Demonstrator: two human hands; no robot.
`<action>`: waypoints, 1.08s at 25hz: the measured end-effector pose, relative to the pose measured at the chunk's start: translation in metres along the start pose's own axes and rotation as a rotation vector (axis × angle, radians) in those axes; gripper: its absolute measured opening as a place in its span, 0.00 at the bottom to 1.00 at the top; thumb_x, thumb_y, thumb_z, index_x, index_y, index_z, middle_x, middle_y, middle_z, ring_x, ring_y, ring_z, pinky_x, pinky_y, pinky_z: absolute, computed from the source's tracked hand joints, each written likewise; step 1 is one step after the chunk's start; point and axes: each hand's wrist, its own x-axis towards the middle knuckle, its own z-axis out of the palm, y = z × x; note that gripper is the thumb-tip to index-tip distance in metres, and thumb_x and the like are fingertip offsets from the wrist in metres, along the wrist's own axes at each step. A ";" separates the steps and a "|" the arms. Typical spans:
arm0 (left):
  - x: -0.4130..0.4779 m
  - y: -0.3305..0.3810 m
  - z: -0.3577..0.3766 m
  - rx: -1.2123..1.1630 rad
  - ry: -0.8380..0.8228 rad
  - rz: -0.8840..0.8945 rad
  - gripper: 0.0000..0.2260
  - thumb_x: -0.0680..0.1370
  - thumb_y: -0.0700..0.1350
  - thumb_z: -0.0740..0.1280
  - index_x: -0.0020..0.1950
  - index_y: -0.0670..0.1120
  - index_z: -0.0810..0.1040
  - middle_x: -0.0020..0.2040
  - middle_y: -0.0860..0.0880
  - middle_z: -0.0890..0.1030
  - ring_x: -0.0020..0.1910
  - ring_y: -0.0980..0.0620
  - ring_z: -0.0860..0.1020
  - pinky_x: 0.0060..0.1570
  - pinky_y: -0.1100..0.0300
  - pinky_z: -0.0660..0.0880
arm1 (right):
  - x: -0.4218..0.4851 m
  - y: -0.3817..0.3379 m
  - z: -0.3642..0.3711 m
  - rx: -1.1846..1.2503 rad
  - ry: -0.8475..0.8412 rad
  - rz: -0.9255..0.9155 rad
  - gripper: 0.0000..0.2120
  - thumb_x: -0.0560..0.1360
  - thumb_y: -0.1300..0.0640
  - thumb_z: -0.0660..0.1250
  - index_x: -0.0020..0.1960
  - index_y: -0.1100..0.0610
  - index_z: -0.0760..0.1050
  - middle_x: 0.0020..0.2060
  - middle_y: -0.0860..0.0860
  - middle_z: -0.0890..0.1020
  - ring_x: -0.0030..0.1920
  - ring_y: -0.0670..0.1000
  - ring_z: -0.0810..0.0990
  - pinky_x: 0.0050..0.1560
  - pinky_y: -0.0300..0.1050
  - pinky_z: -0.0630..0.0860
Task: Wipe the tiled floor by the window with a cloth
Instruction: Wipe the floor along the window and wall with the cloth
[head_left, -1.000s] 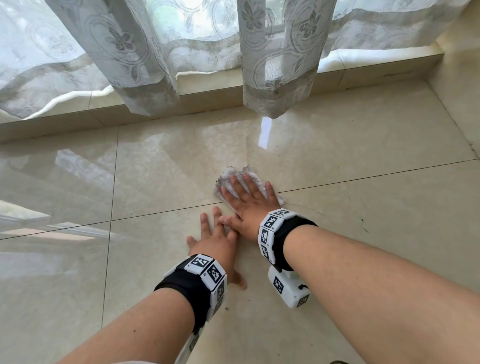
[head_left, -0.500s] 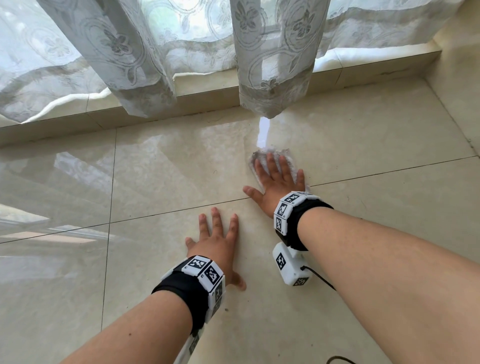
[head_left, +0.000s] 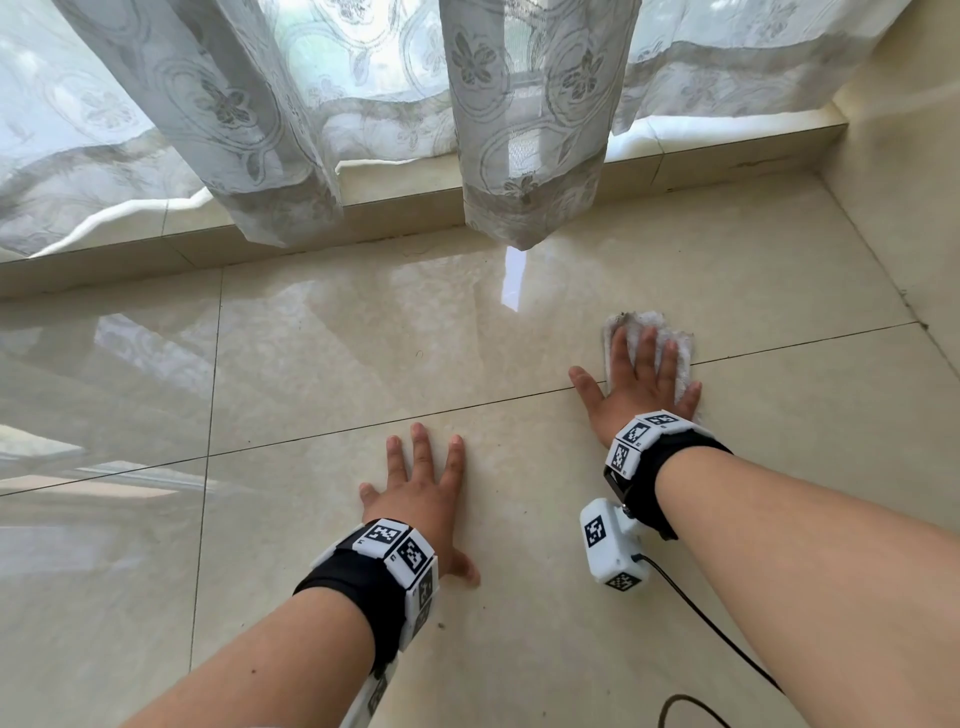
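Note:
A small white cloth (head_left: 681, 349) lies flat on the glossy beige tiled floor (head_left: 322, 364), to the right of centre, straddling a grout line. My right hand (head_left: 636, 384) presses down on it with straight, spread fingers; the cloth shows past the fingertips and on the hand's right side. My left hand (head_left: 423, 493) rests palm-down on bare tile nearer to me and to the left, fingers spread, holding nothing. Both wrists wear black bands with white marker blocks.
White lace curtains (head_left: 524, 119) hang down to a raised tiled sill (head_left: 395, 213) along the window at the back. A beige wall (head_left: 904, 182) closes the right side. A white marker box (head_left: 613, 545) with a black cable (head_left: 717, 639) hangs under my right wrist.
My right hand has slid the cloth to the right across the tile, away from my left hand. The left hand has stayed planted in place.

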 end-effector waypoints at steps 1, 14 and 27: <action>0.002 0.002 -0.001 0.003 -0.004 0.002 0.66 0.63 0.63 0.78 0.74 0.55 0.24 0.73 0.44 0.22 0.75 0.38 0.30 0.72 0.32 0.53 | 0.000 0.002 0.001 0.005 -0.008 0.004 0.39 0.75 0.28 0.43 0.76 0.43 0.30 0.75 0.45 0.30 0.75 0.50 0.29 0.72 0.62 0.35; 0.027 0.020 -0.006 0.044 -0.053 0.012 0.65 0.64 0.62 0.78 0.74 0.55 0.25 0.72 0.43 0.22 0.74 0.37 0.29 0.71 0.31 0.53 | -0.046 0.006 0.056 -0.143 -0.120 -0.394 0.40 0.74 0.27 0.43 0.70 0.42 0.20 0.67 0.43 0.18 0.68 0.48 0.17 0.65 0.59 0.22; 0.057 0.007 -0.055 0.127 0.037 -0.007 0.65 0.62 0.66 0.77 0.75 0.54 0.27 0.74 0.43 0.24 0.75 0.36 0.31 0.69 0.31 0.57 | -0.036 -0.022 0.049 -0.153 -0.157 -0.515 0.38 0.76 0.29 0.46 0.70 0.39 0.22 0.68 0.40 0.19 0.68 0.46 0.18 0.67 0.58 0.23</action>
